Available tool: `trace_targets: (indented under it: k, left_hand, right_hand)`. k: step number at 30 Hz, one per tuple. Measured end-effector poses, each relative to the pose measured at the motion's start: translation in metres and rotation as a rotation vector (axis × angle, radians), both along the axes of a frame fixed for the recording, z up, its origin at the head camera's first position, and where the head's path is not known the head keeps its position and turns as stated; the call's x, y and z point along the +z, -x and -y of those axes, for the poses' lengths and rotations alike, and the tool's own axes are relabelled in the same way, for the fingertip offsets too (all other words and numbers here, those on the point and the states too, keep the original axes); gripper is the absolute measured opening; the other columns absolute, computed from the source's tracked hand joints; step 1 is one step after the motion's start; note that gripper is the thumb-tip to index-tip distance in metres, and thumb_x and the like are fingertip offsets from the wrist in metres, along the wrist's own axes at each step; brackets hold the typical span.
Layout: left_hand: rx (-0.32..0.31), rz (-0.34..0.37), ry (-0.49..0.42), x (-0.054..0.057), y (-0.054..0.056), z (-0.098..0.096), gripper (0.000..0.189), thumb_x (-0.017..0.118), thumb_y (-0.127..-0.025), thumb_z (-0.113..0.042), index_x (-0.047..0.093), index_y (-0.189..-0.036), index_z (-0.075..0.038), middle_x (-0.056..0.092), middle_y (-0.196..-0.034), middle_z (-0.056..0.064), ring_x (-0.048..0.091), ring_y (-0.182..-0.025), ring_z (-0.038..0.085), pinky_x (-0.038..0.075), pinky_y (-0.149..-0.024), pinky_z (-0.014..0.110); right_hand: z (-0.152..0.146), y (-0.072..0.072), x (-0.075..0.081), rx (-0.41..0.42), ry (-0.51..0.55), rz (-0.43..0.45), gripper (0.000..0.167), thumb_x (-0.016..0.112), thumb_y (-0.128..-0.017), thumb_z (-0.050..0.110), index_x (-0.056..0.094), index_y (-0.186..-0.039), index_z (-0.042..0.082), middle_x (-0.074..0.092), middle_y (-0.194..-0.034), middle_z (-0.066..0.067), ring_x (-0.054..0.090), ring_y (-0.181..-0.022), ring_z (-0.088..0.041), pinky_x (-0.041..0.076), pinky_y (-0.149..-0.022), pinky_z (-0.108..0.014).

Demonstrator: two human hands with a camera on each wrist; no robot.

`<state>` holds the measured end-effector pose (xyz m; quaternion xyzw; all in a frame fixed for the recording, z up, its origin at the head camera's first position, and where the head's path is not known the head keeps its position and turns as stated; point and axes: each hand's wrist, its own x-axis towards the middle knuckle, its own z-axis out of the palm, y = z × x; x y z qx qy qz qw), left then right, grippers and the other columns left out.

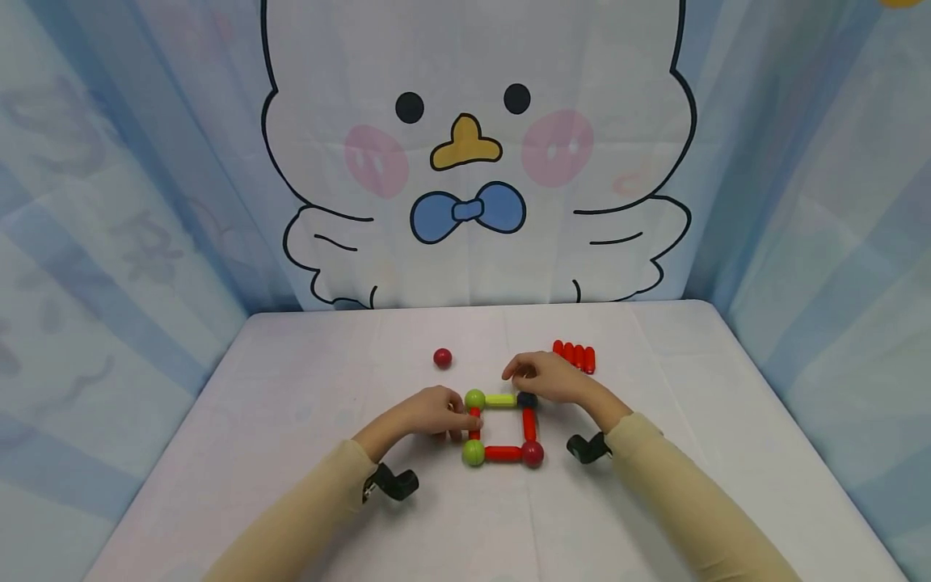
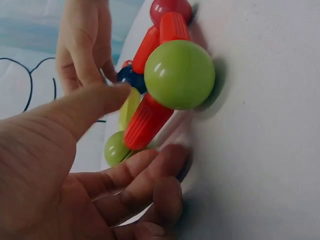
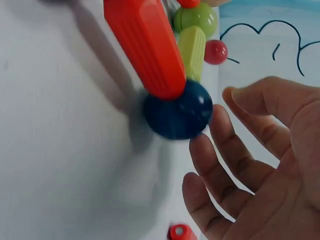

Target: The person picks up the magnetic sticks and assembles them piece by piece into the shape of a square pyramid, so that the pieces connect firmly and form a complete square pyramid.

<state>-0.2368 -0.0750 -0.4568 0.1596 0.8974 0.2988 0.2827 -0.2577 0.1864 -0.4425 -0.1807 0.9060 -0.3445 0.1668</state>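
Flat on table (image 1: 291,420), stick square (image 1: 502,428): yellow-green stick (image 1: 500,399) runs left-right btwn hands.

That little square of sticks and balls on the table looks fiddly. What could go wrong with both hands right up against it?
The left hand rests against the square's left red stick; a nudge could skew the frame or pop a joint. The right hand hovers open by the dark blue ball; a knock might free that corner. The loose red ball could roll away if the table is bumped.
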Motion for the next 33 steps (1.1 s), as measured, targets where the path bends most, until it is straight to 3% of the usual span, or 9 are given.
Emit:
trace_targets:
  k: [6,9,13,17,21,26,33]
  left_hand:
    - [-0.049,-0.109,-0.067,0.004,0.001,0.006,0.052,0.086,-0.081,-0.043,0.055,-0.109,-0.011,0.056,-0.099,0.006,0.053,-0.087,0.018,0.044,-0.070,0.030]
    - [-0.101,-0.124,-0.127,0.006,-0.001,0.007,0.069,0.087,-0.081,-0.039,0.048,-0.129,-0.009,0.051,-0.118,0.009,0.051,-0.099,0.021,0.047,-0.079,0.032]
    - [-0.149,-0.120,-0.137,0.006,-0.004,0.007,0.085,0.088,-0.080,-0.040,0.040,-0.144,-0.010,0.046,-0.130,0.007,0.050,-0.106,0.022,0.048,-0.085,0.034]
    - [-0.167,-0.108,-0.119,0.006,-0.007,0.007,0.091,0.090,-0.078,-0.037,0.037,-0.149,-0.014,0.046,-0.136,0.003,0.050,-0.108,0.020,0.050,-0.087,0.032]
    - [-0.175,-0.108,-0.113,0.006,-0.008,0.009,0.095,0.092,-0.075,-0.032,0.037,-0.150,-0.016,0.047,-0.139,0.002,0.051,-0.109,0.018,0.051,-0.088,0.031]
    - [-0.188,-0.121,-0.117,0.006,-0.009,0.010,0.098,0.093,-0.074,-0.034,0.036,-0.152,-0.016,0.046,-0.144,0.002,0.051,-0.111,0.018,0.051,-0.094,0.034]
    - [-0.200,-0.169,-0.090,0.000,-0.012,0.009,0.101,0.093,-0.074,-0.036,0.035,-0.154,-0.014,0.044,-0.151,0.004,0.050,-0.117,0.018,0.050,-0.105,0.037]
  right_hand:
    - [-0.024,0.001,0.006,-0.247,-0.057,-0.148,0.019,0.061,-0.101,0.017,0.071,-0.115,0.007,0.071,-0.110,-0.010,0.062,-0.099,-0.026,0.055,-0.089,-0.041]
    - [-0.037,0.002,0.005,-0.391,-0.098,-0.194,0.022,0.061,-0.101,0.018,0.069,-0.117,0.004,0.070,-0.111,-0.014,0.061,-0.099,-0.029,0.055,-0.091,-0.044]
    - [-0.052,0.002,0.004,-0.487,-0.174,-0.211,0.028,0.059,-0.099,0.016,0.066,-0.122,0.000,0.064,-0.113,-0.021,0.059,-0.097,-0.033,0.056,-0.087,-0.045]
    - [-0.063,0.002,0.004,-0.522,-0.236,-0.171,0.033,0.057,-0.098,0.015,0.062,-0.126,-0.001,0.058,-0.118,-0.026,0.058,-0.095,-0.035,0.056,-0.083,-0.045]
    - [-0.072,0.005,0.000,-0.524,-0.219,-0.100,0.036,0.058,-0.096,0.013,0.059,-0.129,-0.003,0.059,-0.122,-0.028,0.059,-0.100,-0.037,0.056,-0.087,-0.046]
    - [-0.080,0.007,-0.002,-0.530,-0.183,-0.035,0.035,0.061,-0.095,0.010,0.057,-0.127,-0.004,0.067,-0.116,-0.026,0.064,-0.093,-0.032,0.056,-0.081,-0.041]
    - [-0.091,0.011,0.006,-0.538,-0.222,0.123,0.054,0.067,-0.093,0.016,0.044,-0.136,-0.009,0.061,-0.103,-0.022,0.062,-0.084,-0.026,0.055,-0.078,-0.033]
